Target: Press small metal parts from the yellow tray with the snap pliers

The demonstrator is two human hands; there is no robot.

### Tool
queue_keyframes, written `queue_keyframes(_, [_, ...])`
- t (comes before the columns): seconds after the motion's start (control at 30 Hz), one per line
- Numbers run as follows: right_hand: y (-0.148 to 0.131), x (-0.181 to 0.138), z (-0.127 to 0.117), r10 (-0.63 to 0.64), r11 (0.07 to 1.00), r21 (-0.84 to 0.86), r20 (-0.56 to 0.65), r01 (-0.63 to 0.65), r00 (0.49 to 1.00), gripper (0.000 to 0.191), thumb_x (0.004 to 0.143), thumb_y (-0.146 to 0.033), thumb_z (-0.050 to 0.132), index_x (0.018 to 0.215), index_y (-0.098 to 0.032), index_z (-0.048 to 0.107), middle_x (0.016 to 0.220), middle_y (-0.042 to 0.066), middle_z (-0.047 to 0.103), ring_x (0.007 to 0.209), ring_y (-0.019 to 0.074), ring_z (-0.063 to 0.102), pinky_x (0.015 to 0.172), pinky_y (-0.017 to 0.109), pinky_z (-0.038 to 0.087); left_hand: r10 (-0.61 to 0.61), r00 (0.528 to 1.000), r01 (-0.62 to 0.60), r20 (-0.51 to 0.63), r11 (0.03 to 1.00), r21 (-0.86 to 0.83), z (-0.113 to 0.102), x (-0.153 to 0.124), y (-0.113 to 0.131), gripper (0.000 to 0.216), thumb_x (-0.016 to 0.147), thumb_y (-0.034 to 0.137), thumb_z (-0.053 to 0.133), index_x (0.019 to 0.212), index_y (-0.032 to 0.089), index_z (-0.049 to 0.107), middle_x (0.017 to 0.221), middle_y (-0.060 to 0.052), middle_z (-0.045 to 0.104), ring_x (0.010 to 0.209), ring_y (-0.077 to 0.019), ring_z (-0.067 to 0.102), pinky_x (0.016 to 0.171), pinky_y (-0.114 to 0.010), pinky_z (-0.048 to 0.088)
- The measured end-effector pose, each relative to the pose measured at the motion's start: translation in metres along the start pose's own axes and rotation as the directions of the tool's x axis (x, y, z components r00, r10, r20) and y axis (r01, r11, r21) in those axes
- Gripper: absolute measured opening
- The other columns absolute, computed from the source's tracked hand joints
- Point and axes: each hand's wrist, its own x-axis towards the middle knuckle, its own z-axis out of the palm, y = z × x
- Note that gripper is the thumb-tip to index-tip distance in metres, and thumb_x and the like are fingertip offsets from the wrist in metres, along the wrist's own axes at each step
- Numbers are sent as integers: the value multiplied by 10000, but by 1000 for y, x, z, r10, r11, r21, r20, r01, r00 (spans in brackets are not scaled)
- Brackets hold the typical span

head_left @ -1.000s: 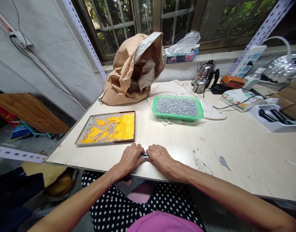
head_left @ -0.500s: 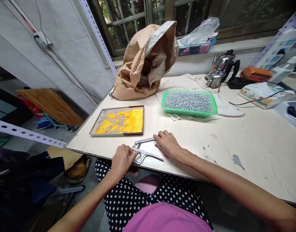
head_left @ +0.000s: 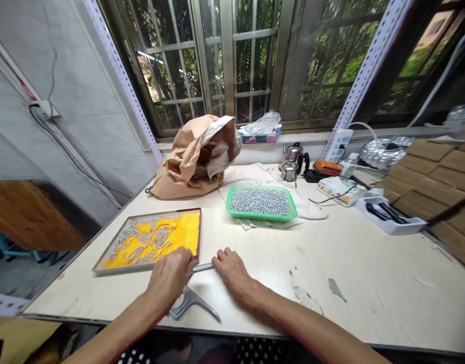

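Note:
A grey metal plier-like hand tool (head_left: 194, 301) lies near the table's front edge, its two handles spread apart to the right. My left hand (head_left: 171, 275) is closed over the head end of the tool and covers most of it. What its fingertips touch is hidden. My right hand (head_left: 234, 275) has its fingers pressed on the end of the upper handle. Just beyond my left hand is a shallow tray (head_left: 199, 230) with a yellow bottom and many small metal pins (head_left: 141, 240). A green basket (head_left: 261, 217) full of similar pins (head_left: 261, 199) stands farther back.
A crumpled brown paper sack (head_left: 190, 162) stands open at the back left. Steel pots (head_left: 291, 164), an orange-and-black device (head_left: 326, 168), a floral packet (head_left: 340, 189) and a white tray with black items (head_left: 387, 217) line the back right. A cardboard stack (head_left: 437, 187) rises at the far right.
The view has tipped up, showing more window and less of my lap. My left hand now covers more of the tool's head. My right hand stays at the upper handle's end.

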Motion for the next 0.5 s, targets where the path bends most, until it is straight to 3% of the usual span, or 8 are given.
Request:
queue_keyframes(0.07, [1, 1, 3, -3, 1000, 5, -10, 3, 1000, 164, 957, -129, 485, 1027, -199, 616, 1030, 62, 607, 955, 229, 509, 736, 339, 427, 67, 971, -97, -231, 988, -120, -31, 29, 22, 220, 943, 308, 540, 885, 160, 693, 862, -68, 695, 809, -215, 655, 683, -274, 424])
queue_keyframes(0.13, [3, 2, 5, -7, 1000, 15, -6, 7, 1000, 170, 943, -114, 499, 1026, -202, 619, 1024, 64, 606, 944, 229, 510, 721, 338, 423, 109, 885, -213, -453, 960, -184, -60, 58, 41, 214, 915, 332, 605, 1035, 175, 688, 915, -60, 695, 832, -196, 646, 696, -256, 426])
queue_keyframes(0.23, [6, 3, 6, -7, 999, 34, 21, 6, 1000, 174, 940, -107, 502, 1020, -202, 624, 1014, 74, 608, 936, 229, 509, 711, 333, 408, 121, 774, -276, -621, 948, -159, -86, 84, 45, 368, 889, 345, 649, 1230, 208, 617, 945, -43, 690, 812, -175, 636, 686, -238, 425])
queue_keyframes(0.3, [8, 2, 5, -15, 999, 38, 39, 14, 999, 150, 949, -136, 510, 1022, -202, 623, 1019, 79, 606, 946, 233, 506, 715, 331, 397, 120, 774, -229, -622, 968, -98, -84, 89, 26, 303, 911, 329, 615, 1193, 221, 644, 988, -45, 691, 859, -179, 638, 712, -237, 428])
queue_keyframes(0.37, [12, 1, 2, -50, 998, 27, 49, 48, 998, 128, 955, -163, 517, 1016, -205, 621, 1020, 80, 602, 960, 236, 500, 722, 330, 386, 59, 837, -102, -544, 994, -49, -69, 87, -6, 225, 931, 304, 569, 1100, 219, 692, 1026, -53, 692, 914, -196, 640, 733, -242, 429])
queue_keyframes(0.43, [17, 1, 0, -98, 995, 11, 45, 98, 994, 117, 956, -172, 521, 1004, -212, 620, 1013, 74, 599, 960, 235, 496, 727, 331, 378, -79, 913, 77, -400, 997, -20, -46, 83, -42, 220, 934, 283, 538, 1030, 207, 720, 1019, -67, 699, 928, -217, 644, 726, -250, 429])
queue_keyframes(0.5, [21, 1, -1, -139, 990, 3, 38, 139, 990, 109, 952, -170, 527, 986, -217, 620, 1003, 69, 599, 944, 230, 496, 724, 328, 370, -210, 952, 215, -222, 977, 1, -19, 81, -73, 240, 930, 257, 511, 1000, 194, 732, 998, -82, 708, 940, -234, 648, 726, -257, 432])
